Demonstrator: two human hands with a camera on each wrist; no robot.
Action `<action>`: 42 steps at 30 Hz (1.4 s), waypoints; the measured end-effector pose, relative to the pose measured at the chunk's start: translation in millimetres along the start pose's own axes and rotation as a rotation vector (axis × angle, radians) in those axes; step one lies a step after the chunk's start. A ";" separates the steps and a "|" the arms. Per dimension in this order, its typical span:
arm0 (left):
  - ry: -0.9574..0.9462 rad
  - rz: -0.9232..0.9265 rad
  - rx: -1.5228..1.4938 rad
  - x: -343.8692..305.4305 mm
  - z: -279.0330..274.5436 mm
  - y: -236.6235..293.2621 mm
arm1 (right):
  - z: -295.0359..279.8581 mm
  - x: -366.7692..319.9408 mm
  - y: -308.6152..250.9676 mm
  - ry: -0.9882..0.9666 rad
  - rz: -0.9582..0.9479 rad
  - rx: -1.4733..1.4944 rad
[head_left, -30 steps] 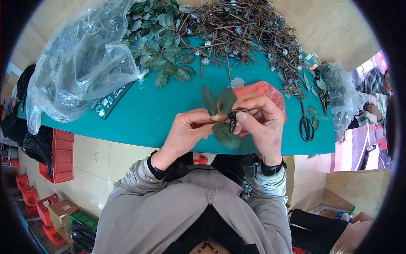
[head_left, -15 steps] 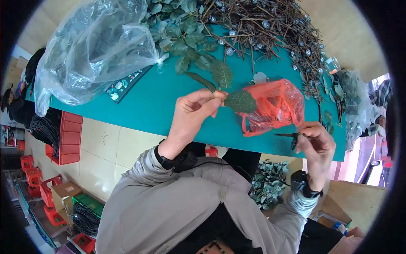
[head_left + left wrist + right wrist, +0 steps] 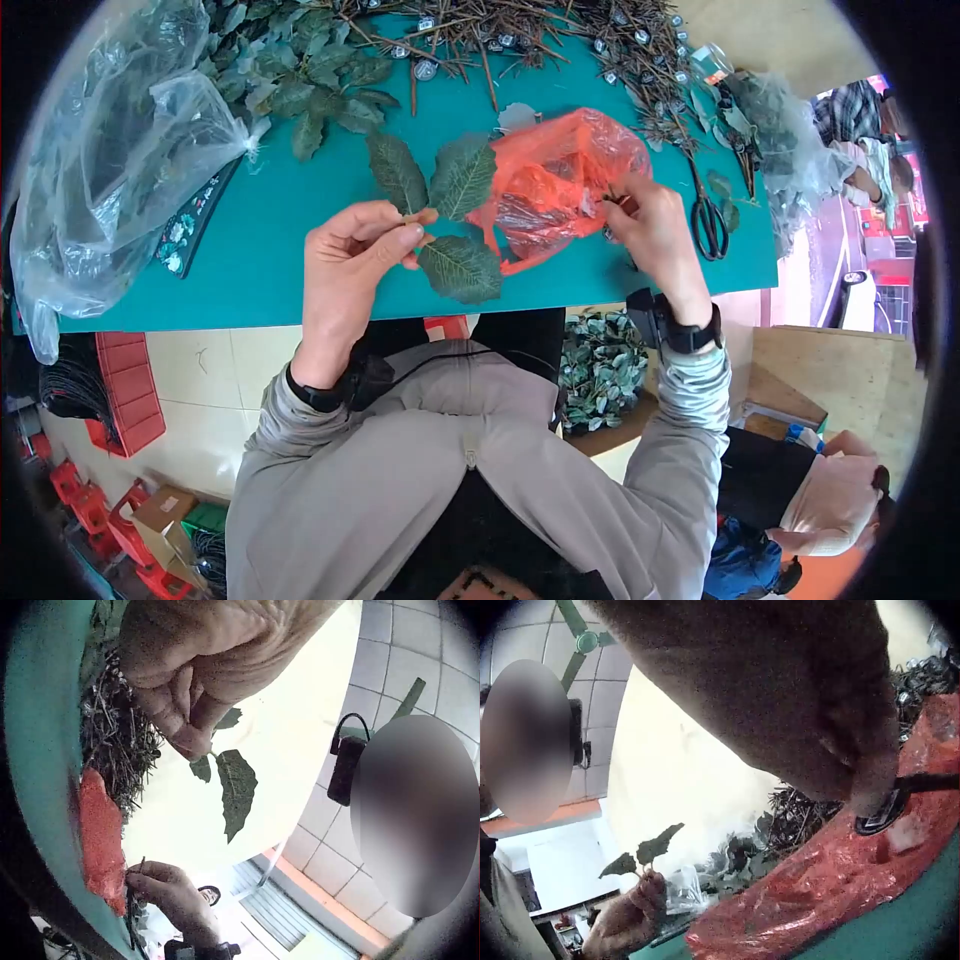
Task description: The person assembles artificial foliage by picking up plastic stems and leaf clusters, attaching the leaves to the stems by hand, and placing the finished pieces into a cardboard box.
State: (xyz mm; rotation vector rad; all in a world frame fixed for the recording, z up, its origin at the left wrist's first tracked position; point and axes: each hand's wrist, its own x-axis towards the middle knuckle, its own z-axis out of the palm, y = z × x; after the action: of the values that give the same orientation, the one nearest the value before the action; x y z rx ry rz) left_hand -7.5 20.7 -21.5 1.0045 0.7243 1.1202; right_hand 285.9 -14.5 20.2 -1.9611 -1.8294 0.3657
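A sprig with three green leaves point(image 3: 463, 183) point(image 3: 238, 789) is pinched at its stem by my left hand point(image 3: 345, 265) point(image 3: 202, 656), whose fingertips meet around it. To the right, my right hand point(image 3: 658, 235) point(image 3: 178, 898) point(image 3: 780, 697) is at the right side of a crumpled red plastic bag point(image 3: 540, 190) point(image 3: 795, 900). Its thumb and fingers pinch a thin dark stick point(image 3: 930, 782) with a black tag point(image 3: 881, 814), seen most clearly in the right wrist view. The hands are apart. Most of the right fingers are hidden in that view.
Leafy sprigs point(image 3: 320, 95) and a heap of brown sticks with round tags point(image 3: 500, 25) lie at the back. A clear bag point(image 3: 110, 190) is on the left. Black scissors point(image 3: 709, 225) lie on the green table point(image 3: 300, 225) at right; a box of leaves point(image 3: 603, 370) stands below the edge.
My hands, together at the sprig a second ago, have separated. The right hand swung out right with the tagged stick, then came up beside the red bag. The left still pinches the sprig.
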 end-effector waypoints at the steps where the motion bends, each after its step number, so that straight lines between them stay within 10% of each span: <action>1: 0.013 -0.044 0.054 -0.2 -1.5 1.9 | 4.6 2.4 1.3 -0.003 -0.002 0.002; 12: -0.021 -0.092 -0.116 6.3 -12.2 -0.1 | 32.8 13.3 5.2 0.100 -0.140 -0.414; 32: 0.088 -0.292 -0.339 -0.8 -14.9 13.7 | -22.6 -10.2 -13.5 0.196 0.214 0.145; 42: -0.015 -0.291 -0.409 4.2 -14.2 12.5 | -10.4 -34.0 -76.4 0.066 0.013 0.677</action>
State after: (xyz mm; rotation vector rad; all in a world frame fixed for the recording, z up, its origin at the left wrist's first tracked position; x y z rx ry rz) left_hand -23.5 30.0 -15.6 0.5407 0.5762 0.9528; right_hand 220.6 -46.7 62.6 -1.4870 -1.3960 0.7924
